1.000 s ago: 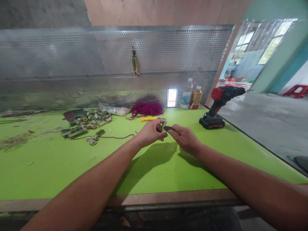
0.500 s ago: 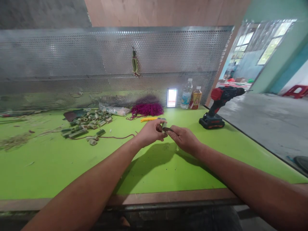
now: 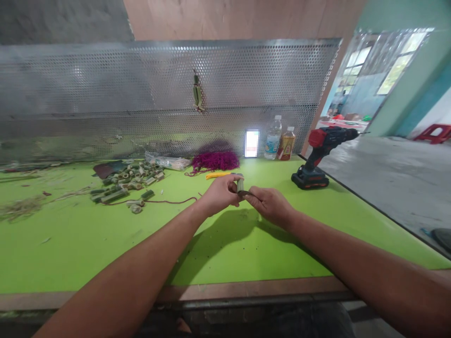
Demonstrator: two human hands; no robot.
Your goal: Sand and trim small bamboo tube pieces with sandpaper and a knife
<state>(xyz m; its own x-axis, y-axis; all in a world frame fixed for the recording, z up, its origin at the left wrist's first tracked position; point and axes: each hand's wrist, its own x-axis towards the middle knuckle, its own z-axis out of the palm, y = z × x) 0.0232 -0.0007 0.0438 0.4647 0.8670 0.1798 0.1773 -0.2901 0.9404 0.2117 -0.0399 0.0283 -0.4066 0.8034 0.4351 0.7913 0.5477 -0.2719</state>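
My left hand (image 3: 219, 195) is shut around a short green bamboo-like piece (image 3: 240, 186), which stands up out of the fingers. My right hand (image 3: 269, 205) pinches a thin dark curved strip (image 3: 249, 193), and its tip meets the lower end of the green piece. Both hands are close together above the green tabletop (image 3: 105, 244). A yellow-handled tool (image 3: 218, 175) lies just beyond them, partly hidden behind my left hand. What the dark strip is made of, I cannot tell.
Several cut green stem pieces (image 3: 128, 179) and loose fibres (image 3: 21, 207) lie to the left, with a thin red cord (image 3: 172, 202). Magenta fibre (image 3: 214, 161), bottles (image 3: 273, 137), a lit phone (image 3: 252, 143) and a cordless drill (image 3: 315, 157) stand beyond, before a perforated metal sheet (image 3: 158, 94).
The hands stay almost in place. The dark strip now sits slightly lower, and more of the green piece shows above my left fingers.
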